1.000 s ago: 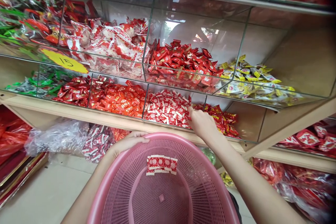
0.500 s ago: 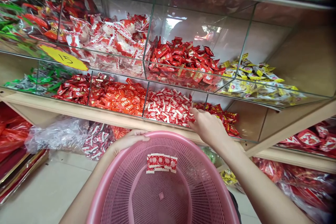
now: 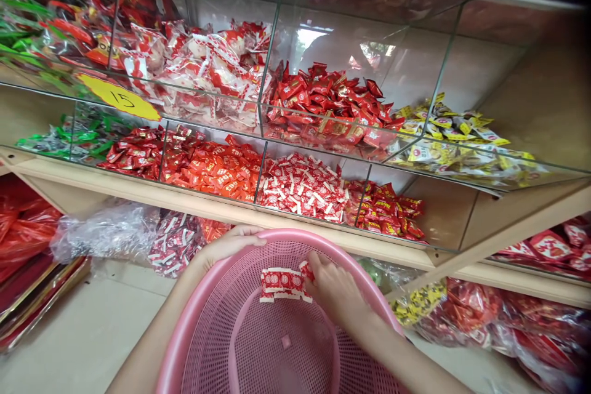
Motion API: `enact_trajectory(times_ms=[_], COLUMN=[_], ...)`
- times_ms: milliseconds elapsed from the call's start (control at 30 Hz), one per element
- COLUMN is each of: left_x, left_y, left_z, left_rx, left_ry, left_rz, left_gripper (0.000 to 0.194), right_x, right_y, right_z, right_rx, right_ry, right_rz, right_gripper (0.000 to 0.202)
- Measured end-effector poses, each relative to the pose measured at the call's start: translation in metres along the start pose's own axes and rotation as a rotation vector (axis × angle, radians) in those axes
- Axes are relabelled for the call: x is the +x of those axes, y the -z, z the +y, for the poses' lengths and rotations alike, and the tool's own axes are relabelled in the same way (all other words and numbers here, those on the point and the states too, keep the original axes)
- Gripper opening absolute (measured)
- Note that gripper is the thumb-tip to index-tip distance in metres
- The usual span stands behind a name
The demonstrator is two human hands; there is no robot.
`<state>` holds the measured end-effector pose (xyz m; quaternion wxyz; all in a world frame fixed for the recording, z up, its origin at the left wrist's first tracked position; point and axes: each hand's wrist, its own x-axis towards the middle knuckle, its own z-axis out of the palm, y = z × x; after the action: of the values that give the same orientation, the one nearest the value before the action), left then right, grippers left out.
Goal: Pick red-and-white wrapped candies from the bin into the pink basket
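Note:
A pink mesh basket [image 3: 172,345] fills the lower middle of the view. My left hand [image 3: 233,245] grips its rim at the upper left. Inside the basket, my right hand [image 3: 330,286] pinches a small red and white packet [image 3: 306,269] at the right end of a row of similar packets [image 3: 281,283]. That row lies against the basket's far inner wall. Beyond the rim, a pile of red and white packets [image 3: 302,188] sits in a lower shelf compartment.
Glass-divided shelves hold orange packets [image 3: 224,169], shiny red packets [image 3: 327,101] and yellow-white packets [image 3: 462,126]. A yellow price tag [image 3: 119,97] hangs at the left. The wooden shelf edge [image 3: 203,206] runs just beyond the basket; plastic bags [image 3: 106,234] lie below it.
My right hand has moved from the red and white pile down into the basket, now with a packet at its fingertips. My left hand stays on the rim. The view has shifted slightly.

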<state>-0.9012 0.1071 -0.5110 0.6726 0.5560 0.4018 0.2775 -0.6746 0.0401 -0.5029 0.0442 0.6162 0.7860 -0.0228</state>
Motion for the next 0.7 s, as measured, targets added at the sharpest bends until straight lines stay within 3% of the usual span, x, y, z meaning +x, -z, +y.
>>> enact_trajectory(times_ms=[367, 700], left_x=[-0.001, -0.002], left_y=[-0.001, -0.001], left_z=[0.003, 0.003], left_rx=[0.030, 0.031], left_ry=[-0.012, -0.026], left_rz=[0.009, 0.003], left_gripper=[0.032, 0.032], right_x=[0.007, 0.009], right_y=[-0.025, -0.038], right_z=[0.001, 0.007], right_rx=[0.088, 0.258], right_ry=[-0.077, -0.068], right_rz=[-0.096, -0.093], right_gripper=[0.014, 0.016])
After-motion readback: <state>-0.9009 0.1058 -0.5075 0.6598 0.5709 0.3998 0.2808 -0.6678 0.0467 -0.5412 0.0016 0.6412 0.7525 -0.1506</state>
